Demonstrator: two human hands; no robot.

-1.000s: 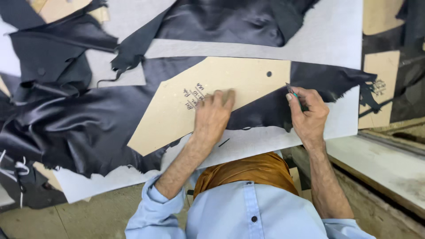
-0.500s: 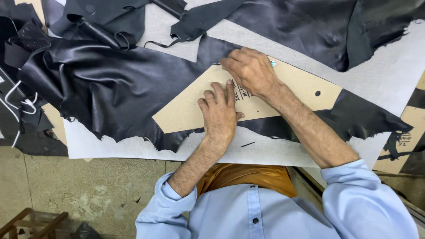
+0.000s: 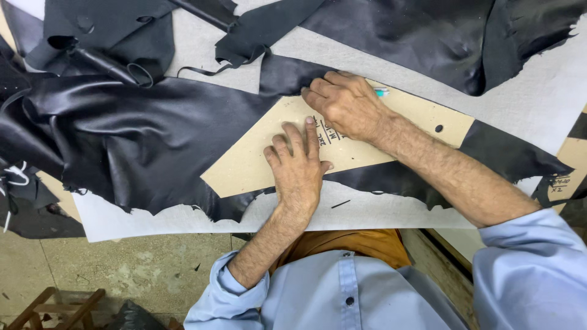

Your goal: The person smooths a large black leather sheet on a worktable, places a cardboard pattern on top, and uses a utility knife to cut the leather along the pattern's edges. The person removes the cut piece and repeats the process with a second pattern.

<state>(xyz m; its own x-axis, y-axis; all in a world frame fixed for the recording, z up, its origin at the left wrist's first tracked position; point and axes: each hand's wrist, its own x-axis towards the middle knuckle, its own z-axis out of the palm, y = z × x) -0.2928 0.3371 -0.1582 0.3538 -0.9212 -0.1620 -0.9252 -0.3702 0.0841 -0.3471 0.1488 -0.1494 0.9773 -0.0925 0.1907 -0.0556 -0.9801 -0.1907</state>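
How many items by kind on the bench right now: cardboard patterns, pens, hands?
Cardboard patterns: 2, a large one under both hands and one at the right edge, partly cut off.
Pens: 1, a light blue tip showing past the right hand.
Hands: 2, right, plus the left hand flat on the large pattern.
Total: 5

Left hand [image 3: 298,168]: palm down, fingers spread flat and pointing away from the body, forearm bare, sleeve rolled near the elbow. Right hand [image 3: 347,104]: reaches across above the left, knuckles up, fingers curled in a loose grip; forearm bare, crossing diagonally from lower right.
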